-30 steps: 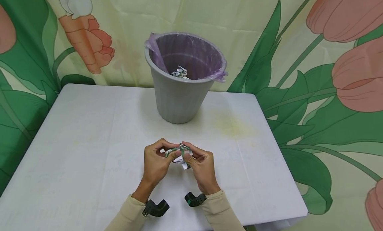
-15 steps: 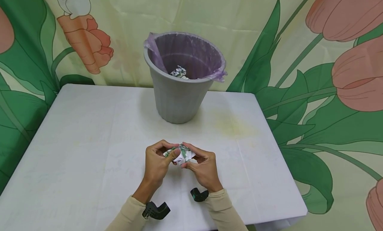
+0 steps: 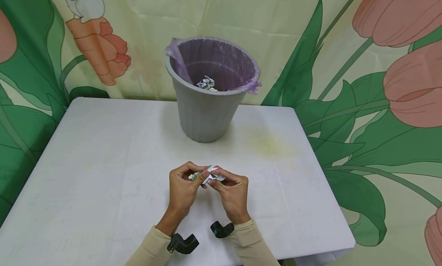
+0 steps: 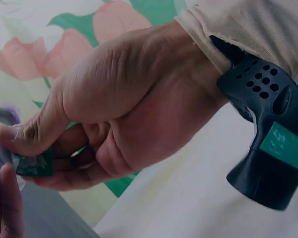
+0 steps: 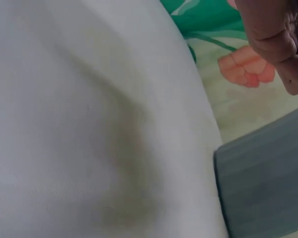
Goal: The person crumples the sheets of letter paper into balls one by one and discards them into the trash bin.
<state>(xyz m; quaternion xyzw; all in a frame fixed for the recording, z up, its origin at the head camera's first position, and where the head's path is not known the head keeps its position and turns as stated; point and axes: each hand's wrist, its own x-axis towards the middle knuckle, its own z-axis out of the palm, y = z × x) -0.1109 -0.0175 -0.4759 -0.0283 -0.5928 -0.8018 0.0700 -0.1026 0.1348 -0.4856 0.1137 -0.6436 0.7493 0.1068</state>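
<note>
Between both hands, above the front part of the table, is a crumpled piece of white and green paper point(image 3: 215, 176). My left hand point(image 3: 181, 191) pinches its left side between thumb and fingers. My right hand point(image 3: 235, 195) grips the opposite side, thumb toward me. In the left wrist view, a green patch of the paper point(image 4: 35, 166) shows under the left thumb, and the right hand's fingertips point(image 4: 11, 198) come in close below. Only a few curled fingers point(image 5: 275, 44) of the right hand appear in the right wrist view, where the paper is hidden.
A grey bin point(image 3: 207, 118) with a purple liner point(image 3: 179, 61) stands at the table's back middle. Crumpled paper point(image 3: 206, 83) lies inside it. The white-covered table point(image 3: 103, 174) meets a curtain printed with tulips point(image 3: 411, 20) behind.
The paper has been turned and folded smaller between the fingers. The right hand has swung slightly out and back in, shifting its grip; the left hand has barely moved. The bin is unchanged.
</note>
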